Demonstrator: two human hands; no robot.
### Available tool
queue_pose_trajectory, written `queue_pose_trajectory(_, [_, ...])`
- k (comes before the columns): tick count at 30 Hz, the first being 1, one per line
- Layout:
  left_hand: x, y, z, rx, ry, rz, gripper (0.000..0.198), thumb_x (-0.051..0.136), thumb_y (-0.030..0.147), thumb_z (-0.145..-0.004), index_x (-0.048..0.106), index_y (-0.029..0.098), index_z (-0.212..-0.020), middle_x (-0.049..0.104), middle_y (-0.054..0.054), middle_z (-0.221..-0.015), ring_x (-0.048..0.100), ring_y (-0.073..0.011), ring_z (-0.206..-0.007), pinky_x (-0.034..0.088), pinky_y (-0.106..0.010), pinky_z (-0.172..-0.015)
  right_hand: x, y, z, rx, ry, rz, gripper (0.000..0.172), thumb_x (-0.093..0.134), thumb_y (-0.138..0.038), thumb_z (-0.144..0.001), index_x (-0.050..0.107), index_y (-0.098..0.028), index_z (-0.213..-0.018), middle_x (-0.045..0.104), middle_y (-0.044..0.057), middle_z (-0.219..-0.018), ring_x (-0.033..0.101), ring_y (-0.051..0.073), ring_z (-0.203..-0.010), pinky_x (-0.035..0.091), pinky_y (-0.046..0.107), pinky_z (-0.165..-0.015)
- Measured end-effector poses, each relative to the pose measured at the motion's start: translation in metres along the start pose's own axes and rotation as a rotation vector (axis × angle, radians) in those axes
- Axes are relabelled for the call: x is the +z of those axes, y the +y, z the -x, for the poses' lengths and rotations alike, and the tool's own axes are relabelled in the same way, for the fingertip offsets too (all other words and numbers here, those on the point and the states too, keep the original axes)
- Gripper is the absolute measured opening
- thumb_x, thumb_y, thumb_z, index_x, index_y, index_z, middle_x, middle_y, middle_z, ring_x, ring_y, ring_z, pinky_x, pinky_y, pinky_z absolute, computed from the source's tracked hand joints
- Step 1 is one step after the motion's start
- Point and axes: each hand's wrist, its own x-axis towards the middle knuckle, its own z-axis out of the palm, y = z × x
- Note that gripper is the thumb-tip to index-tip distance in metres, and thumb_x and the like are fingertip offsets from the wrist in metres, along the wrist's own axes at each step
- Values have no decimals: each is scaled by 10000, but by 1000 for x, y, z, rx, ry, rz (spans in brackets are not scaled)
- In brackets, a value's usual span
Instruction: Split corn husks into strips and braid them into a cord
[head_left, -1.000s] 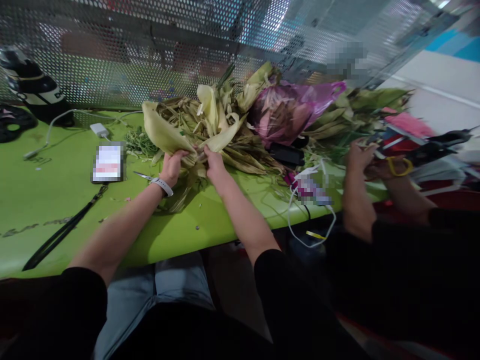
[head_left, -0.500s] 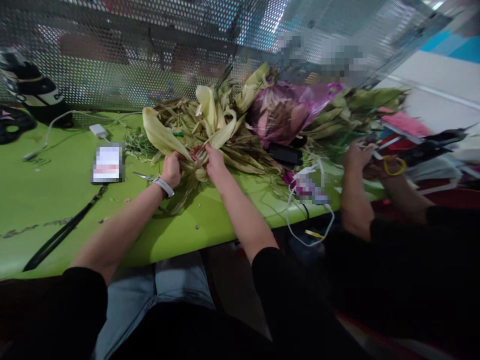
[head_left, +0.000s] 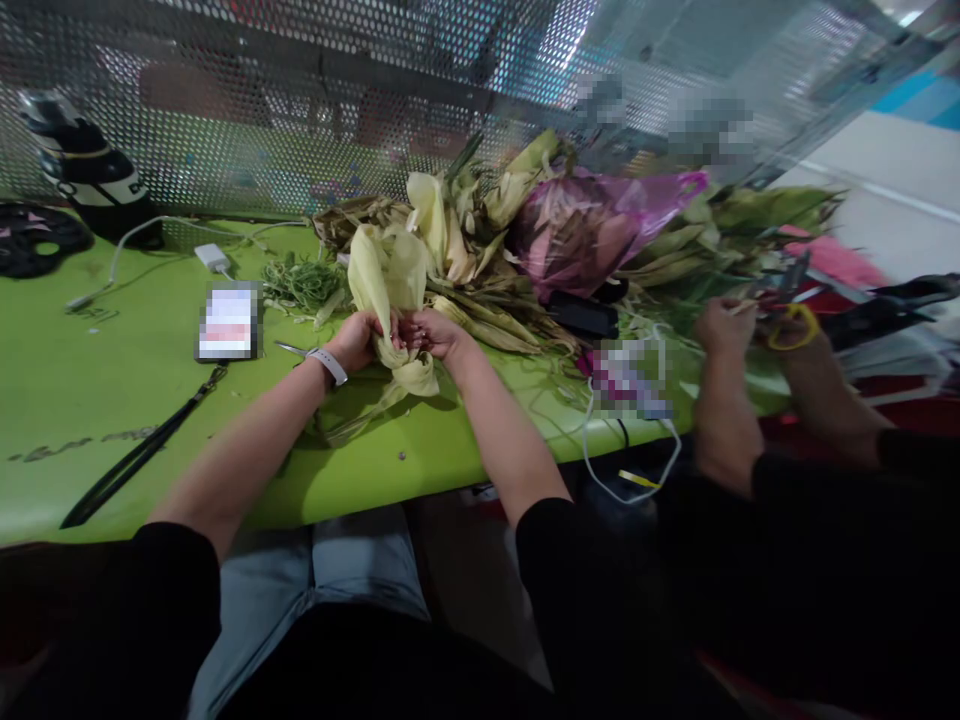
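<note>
Centrally pinched: pale husk bundle (head_left: 391, 272)

Nearest the viewer, a green table (head_left: 442, 470) ends in a rounded front edge. Just beyond this edge, the left hand (head_left: 355, 342), wearing a pale watch band (head_left: 328, 366) at the wrist, is partly closed, its fingers curled against the left side of the bundle. A thin metal blade (head_left: 289, 348) projects beside the wrist; whether the hand holds it cannot be told. The right hand (head_left: 441, 335) is likewise half closed, its fingers gathering the bundle's waist next to those of the left. Between the hands, above the tabletop, the pale husk bundle narrows at the grip: broad, yellowish-cream leaves flare upward, a rounded, folded lobe lies below, and the fingers hide the core. Farther back, green trimmings (head_left: 300, 282) lie to the left; a heap of dry husks (head_left: 450, 230) spreads behind, with a purple plastic bag (head_left: 570, 230) among it. Farthest, a perforated metal panel (head_left: 262, 110) crosses the background.
</note>
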Motion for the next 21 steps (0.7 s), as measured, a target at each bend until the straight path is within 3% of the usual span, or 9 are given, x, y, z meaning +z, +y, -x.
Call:
queue_pose_trajectory(5, [-7, 7, 5, -38, -119, -59, 114, 552, 163, -599, 484, 213, -521, 492, -36, -409, 558, -199, -413, 550, -343, -539, -1, 3, 5, 27, -13, -46, 397, 494, -196, -978, 259, -233, -660, 239, -131, -422, 138, 32, -316, 215, 115, -314])
queue_pose_trajectory(9, [4, 7, 17, -182, -204, -59, 235, 479, 186, -750, 452, 214, -518, 288, 27, -313, 296, -128, -261, 444, -297, -416, -3, 3, 8, 101, 0, -105, 370, 433, -148, -982, 278, -234, -658, 222, -124, -420, 124, 52, -307, 170, 144, -298])
queue_pose_trajectory(10, [9, 6, 18, -201, -211, -77, 253, 467, 198, -772, 452, 215, -520, 292, 23, -313, 294, -133, -260, 444, -308, -418, -4, 2, 8, 79, 41, -151, 370, 447, -149, -975, 285, -237, -654, 232, -120, -421, 140, 58, -308, 172, 155, -297])
queue_pose_trajectory(13, [19, 3, 16, -81, -127, -56, 266, 483, 285, -833, 497, 205, -580, 484, -26, -424, 490, -174, -384, 525, -342, -536, -8, -7, 11, -138, 194, -317, 346, 502, -186, -966, 341, -235, -664, 296, -113, -442, 214, 63, -332, 235, 153, -317])
queue_pose_trajectory(15, [17, 7, 11, 29, 22, -144, 282, 477, 366, -865, 586, 186, -677, 611, -60, -569, 612, -211, -546, 567, -373, -666, -15, -17, 18, -319, 265, -442, 270, 543, -189, -950, 414, -228, -717, 352, -118, -475, 281, 57, -358, 301, 135, -357])
queue_pose_trajectory(18, [5, 21, 7, 114, 299, -607, 241, 571, 390, -848, 612, 195, -712, 588, -34, -572, 656, -229, -680, 555, -335, -726, -25, -32, 36, -572, 420, -703, 219, 489, -180, -970, 452, -217, -757, 413, -113, -500, 369, 40, -387, 353, 116, -410])
queue_pose_trajectory(21, [-1, 35, 7, 53, 363, -744, 257, 683, 343, -818, 576, 198, -635, 467, -12, -472, 630, -237, -655, 537, -360, -739, -26, -42, 54, -646, 442, -820, 264, 383, -179, -1008, 469, -205, -760, 451, -94, -512, 399, 34, -392, 359, 115, -411])
